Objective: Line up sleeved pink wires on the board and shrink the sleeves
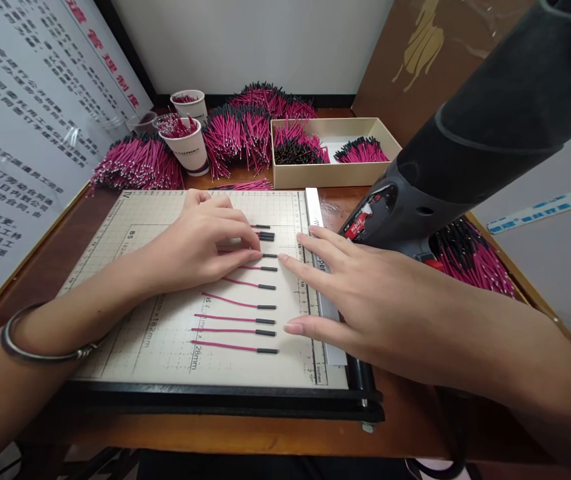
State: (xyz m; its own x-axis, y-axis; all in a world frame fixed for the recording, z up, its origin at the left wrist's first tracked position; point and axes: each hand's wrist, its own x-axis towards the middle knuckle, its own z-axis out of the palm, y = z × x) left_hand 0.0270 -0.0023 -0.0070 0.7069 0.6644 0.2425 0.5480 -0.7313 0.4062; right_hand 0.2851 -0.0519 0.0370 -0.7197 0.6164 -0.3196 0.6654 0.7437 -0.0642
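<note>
My left hand point(210, 233) rests on the gridded paper trimmer board point(100, 313), fingers bent and pinched. A short pink wire point(269, 255) with a black sleeved end sticks out at its thumb tip; the rest of it is hidden. Several more pink wires with black ends lie in a spaced column, one of them a nearby wire point(235, 345) at the front. More black ends point(265, 236) show beside my left fingertips. My right hand point(345, 280) is open, fingers spread over the white strip point(334, 353) at the board's right edge, and holds nothing.
Behind the board are heaped pink wires point(238, 137), paper cups point(188, 150) with wires, and a shallow box point(332, 175) of wires. A large black heat-gun-like tool point(490, 127) leans in from the right. Another wire bundle point(475, 257) lies behind my right arm.
</note>
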